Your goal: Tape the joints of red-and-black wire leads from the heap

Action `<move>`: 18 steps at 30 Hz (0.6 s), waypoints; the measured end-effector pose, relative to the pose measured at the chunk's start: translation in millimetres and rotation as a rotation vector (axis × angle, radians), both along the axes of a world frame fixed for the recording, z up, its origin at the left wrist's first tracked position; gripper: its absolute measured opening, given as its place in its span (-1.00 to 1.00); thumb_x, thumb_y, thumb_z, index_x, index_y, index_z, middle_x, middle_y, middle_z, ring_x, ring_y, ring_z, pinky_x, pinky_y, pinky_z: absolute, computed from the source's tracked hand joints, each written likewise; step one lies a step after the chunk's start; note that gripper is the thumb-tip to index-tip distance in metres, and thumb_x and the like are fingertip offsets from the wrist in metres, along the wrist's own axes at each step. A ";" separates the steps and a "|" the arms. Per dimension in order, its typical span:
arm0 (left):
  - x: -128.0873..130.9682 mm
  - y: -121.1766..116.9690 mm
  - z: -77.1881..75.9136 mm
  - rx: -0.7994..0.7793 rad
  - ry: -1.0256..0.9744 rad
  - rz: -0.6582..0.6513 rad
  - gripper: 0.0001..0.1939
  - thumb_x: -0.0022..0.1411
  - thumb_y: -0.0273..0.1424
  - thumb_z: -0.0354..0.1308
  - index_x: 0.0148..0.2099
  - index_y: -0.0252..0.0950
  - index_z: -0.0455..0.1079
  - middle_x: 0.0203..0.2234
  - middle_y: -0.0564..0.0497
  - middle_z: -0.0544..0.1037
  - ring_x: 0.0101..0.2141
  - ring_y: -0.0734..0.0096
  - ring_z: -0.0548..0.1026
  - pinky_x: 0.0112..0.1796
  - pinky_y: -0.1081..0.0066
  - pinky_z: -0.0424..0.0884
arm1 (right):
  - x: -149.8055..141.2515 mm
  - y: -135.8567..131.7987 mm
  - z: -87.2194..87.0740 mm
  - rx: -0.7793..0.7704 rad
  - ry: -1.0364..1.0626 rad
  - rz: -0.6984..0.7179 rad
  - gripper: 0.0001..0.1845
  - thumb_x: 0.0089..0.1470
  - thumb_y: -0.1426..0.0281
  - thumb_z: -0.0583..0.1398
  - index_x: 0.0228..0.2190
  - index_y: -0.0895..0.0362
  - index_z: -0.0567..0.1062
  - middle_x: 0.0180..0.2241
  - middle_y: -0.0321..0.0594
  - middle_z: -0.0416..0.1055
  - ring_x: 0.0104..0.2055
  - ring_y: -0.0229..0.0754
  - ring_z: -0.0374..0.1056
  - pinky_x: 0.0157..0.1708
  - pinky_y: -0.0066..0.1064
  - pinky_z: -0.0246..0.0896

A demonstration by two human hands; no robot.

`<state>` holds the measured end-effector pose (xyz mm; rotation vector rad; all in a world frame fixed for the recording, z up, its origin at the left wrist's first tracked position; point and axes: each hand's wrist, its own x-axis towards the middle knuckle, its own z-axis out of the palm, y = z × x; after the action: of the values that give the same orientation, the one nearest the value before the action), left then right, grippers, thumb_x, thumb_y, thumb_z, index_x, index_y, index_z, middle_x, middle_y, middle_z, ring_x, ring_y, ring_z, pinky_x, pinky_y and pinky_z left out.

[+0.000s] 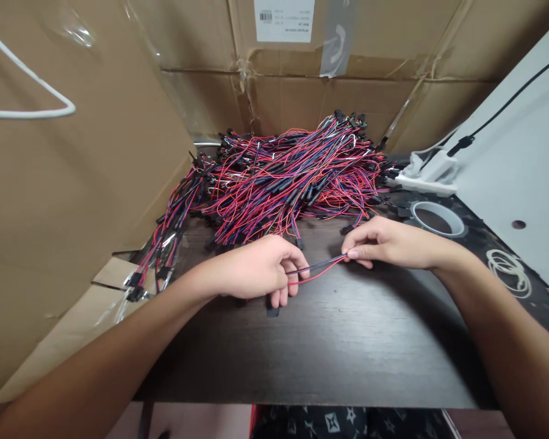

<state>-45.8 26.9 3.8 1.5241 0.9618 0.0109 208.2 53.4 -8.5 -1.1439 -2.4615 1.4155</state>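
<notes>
- At the middle of the table (348,341), toward nine o'clock of the held span, the left hand (256,268) curls its fingers around a red-and-dark wire lead (320,264); the thumb side is partly hidden, so how firmly it grips is unclear.
- At three o'clock of that span, the right hand (384,241) is narrow, pinching the lead between thumb and fingertips, a precise hold that suits thin strands.
- Between the hands, the dark strand runs nearly straight while the red one sags; holding both ends up likely keeps them off the table and easy to see.
- Below the left fingers lies a small black piece (272,311); whether it joins the lead cannot be told.
- At twelve o'clock, a heap of wire harnesses (283,183) lies against the cardboard (283,97), probably pushed back to leave elbow room.
- At ten o'clock, another bunch of harnesses (171,213) trails along the left box (82,171), connectors nearest the person.
- At two o'clock sit a power strip (421,183) and a tape roll (460,228), seemingly kept within right-hand reach.
</notes>
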 end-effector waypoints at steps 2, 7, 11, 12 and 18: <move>-1.0 -0.6 0.3 0.008 -0.011 -0.031 -0.56 -0.17 -0.71 -0.13 -0.20 -0.39 0.33 -0.50 0.03 0.47 -0.57 0.48 0.47 -0.53 0.50 0.41 | 2.8 1.0 1.0 0.021 0.003 0.002 -0.65 0.13 0.20 0.11 -0.40 0.24 0.49 -0.61 -0.29 0.32 -0.53 -0.30 0.21 -0.46 -0.46 0.08; -1.9 -3.2 2.7 0.010 0.010 -0.116 -0.52 -0.19 -0.72 -0.15 -0.18 -0.36 0.28 -0.51 0.07 0.44 -0.58 0.52 0.42 -0.55 0.53 0.36 | 7.8 1.6 2.9 0.030 0.011 -0.026 -0.67 0.13 0.21 0.11 -0.41 0.22 0.48 -0.61 -0.30 0.32 -0.52 -0.30 0.21 -0.45 -0.46 0.10; -2.2 -2.9 3.7 0.011 0.039 -0.116 -0.55 -0.16 -0.70 -0.14 -0.17 -0.36 0.28 -0.51 0.07 0.43 -0.59 0.53 0.41 -0.57 0.55 0.35 | 6.4 2.1 1.7 0.013 -0.010 -0.025 -0.68 0.11 0.22 0.12 -0.42 0.23 0.48 -0.61 -0.29 0.32 -0.51 -0.29 0.21 -0.44 -0.45 0.09; -2.4 -2.5 3.5 0.015 0.038 -0.111 -0.57 -0.12 -0.69 -0.13 -0.17 -0.36 0.28 -0.50 0.06 0.43 -0.58 0.52 0.42 -0.57 0.55 0.35 | 5.9 2.3 1.2 0.009 -0.016 -0.020 -0.69 0.11 0.22 0.12 -0.42 0.23 0.48 -0.61 -0.29 0.32 -0.51 -0.29 0.21 -0.45 -0.45 0.09; 2.3 -4.6 -1.5 0.124 0.030 -0.031 -0.80 0.20 -0.49 -0.10 -0.19 -0.37 0.31 -0.54 0.06 0.43 -0.63 0.52 0.42 -0.63 0.55 0.33 | 4.6 2.2 0.4 0.026 -0.007 -0.018 -0.69 0.13 0.23 0.11 -0.41 0.22 0.47 -0.61 -0.30 0.31 -0.52 -0.29 0.21 -0.45 -0.46 0.09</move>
<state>-43.4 22.3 2.3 1.6576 0.9758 0.0262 212.8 55.6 -8.2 -1.1653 -2.4603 1.3725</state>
